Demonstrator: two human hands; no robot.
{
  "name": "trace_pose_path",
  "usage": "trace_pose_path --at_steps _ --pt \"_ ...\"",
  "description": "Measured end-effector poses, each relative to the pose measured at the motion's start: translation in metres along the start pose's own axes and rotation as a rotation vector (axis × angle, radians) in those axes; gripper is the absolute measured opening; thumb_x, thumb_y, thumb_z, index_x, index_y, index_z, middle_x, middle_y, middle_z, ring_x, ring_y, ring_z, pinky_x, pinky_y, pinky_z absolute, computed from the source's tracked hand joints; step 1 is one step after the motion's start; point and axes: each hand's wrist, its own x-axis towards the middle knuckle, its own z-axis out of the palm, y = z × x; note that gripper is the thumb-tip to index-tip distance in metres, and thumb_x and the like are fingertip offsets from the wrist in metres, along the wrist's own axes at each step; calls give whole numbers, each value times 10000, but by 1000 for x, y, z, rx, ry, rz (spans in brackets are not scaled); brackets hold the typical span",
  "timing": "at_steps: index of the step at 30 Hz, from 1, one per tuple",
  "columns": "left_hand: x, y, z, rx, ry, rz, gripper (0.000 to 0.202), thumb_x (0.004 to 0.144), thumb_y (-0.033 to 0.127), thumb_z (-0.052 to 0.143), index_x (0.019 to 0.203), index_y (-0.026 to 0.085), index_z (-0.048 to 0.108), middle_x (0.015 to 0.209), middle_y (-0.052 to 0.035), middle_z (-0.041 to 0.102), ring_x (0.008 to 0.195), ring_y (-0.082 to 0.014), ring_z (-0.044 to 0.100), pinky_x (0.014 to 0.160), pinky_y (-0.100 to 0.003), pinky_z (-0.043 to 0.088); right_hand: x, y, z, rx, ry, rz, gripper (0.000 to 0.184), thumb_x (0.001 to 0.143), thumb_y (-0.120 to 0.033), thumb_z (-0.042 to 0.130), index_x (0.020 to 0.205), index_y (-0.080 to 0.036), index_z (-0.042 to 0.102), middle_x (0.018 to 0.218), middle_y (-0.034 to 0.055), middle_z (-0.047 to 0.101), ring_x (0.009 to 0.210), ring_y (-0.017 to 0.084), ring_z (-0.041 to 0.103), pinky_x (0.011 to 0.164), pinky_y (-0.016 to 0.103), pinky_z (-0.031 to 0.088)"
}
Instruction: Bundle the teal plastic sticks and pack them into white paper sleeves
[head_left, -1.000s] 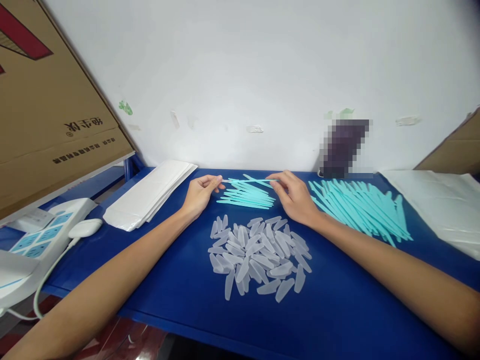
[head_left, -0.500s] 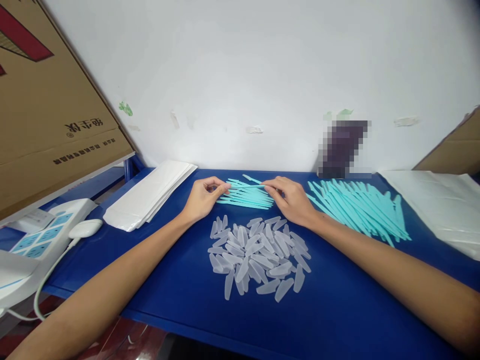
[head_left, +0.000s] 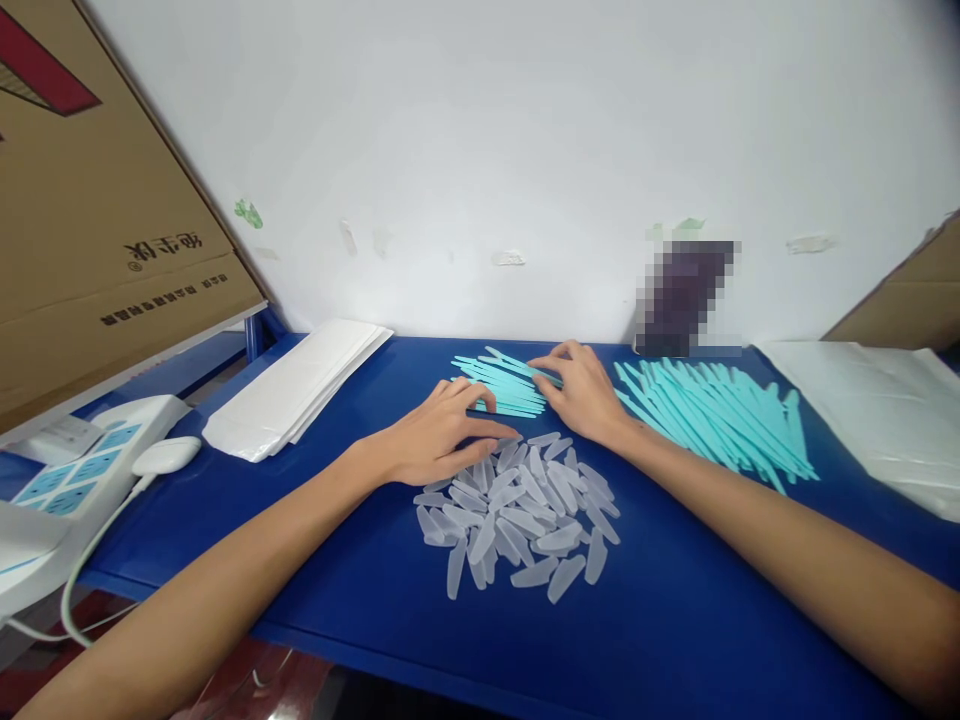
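Note:
My left hand [head_left: 442, 432] reaches over the near pile of frosted clear blade caps [head_left: 525, 510]. Its thumb and index finger are apart at the pile's upper edge, and no cap shows between them. Beyond it, a small stack of slim turquoise eyebrow razors [head_left: 506, 388] lies on the blue table [head_left: 420, 620], partly hidden by the fingers. At the stack's right end, my right hand [head_left: 581, 392] pinches one turquoise eyebrow razor [head_left: 550, 378] in its fingertips. To the right of that hand lies a larger heap of turquoise razors [head_left: 720, 420].
White flat packets [head_left: 292, 390] are stacked at the left, near a white power strip [head_left: 97, 465] with a plugged-in white charger [head_left: 166, 456] and cable. Clear plastic bags [head_left: 862, 410] lie at the right. A cardboard box [head_left: 112, 200] leans at left, and a white wall closes the back.
My left hand has let go of the razor's left end and moved down and right to the caps. My right hand keeps the razor, now tilted, near the same place.

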Motion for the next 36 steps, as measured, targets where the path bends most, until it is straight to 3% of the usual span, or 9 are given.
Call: trace_pose_path --at_steps 7,12,15,24,31,36 --pt "-3 -6 -4 -9 -13 -17 395 1020 450 416 1276 312 683 1131 -91 580 979 -237 470 848 -389 338 -1 0 0 9 -98 -66 337 957 -262 477 1102 -264 781 1241 127 589 1138 317 502 901 475 399" --pt "-9 -15 -13 21 7 -59 308 981 424 523 1010 280 794 1002 -74 654 938 -233 475 835 -379 317 1 0 1 7 -55 0 269 920 -258 537 955 -227 801 1113 114 649 1024 284 527 874 437 411" --pt "-11 -19 -14 10 8 -98 267 946 427 582 948 275 801 957 -71 675 912 -234 486 812 -373 314 2 1 1 13 -38 56 225 904 -309 577 887 -227 786 1057 112 644 968 285 524 841 439 418" --pt "-10 -27 -7 -171 57 -156 244 927 419 595 917 254 774 861 -59 716 882 -226 547 812 -368 353 1 -1 2 -128 -51 39 225 955 -328 524 872 -209 695 928 104 619 921 283 537 769 402 394" --pt "-8 -21 -6 54 -13 -121 312 970 260 456 1146 208 709 819 -74 678 799 -217 532 726 -354 323 1 -17 -8 -343 -189 -20 232 990 -190 418 909 -157 633 932 141 634 731 240 609 616 358 320" --pt "-10 -24 -5 22 10 -123 300 977 248 429 1096 188 698 883 -76 645 838 -210 551 771 -349 367 -2 -12 -4 -252 -136 5 175 983 -187 401 974 -175 575 963 125 612 744 241 611 592 351 316"
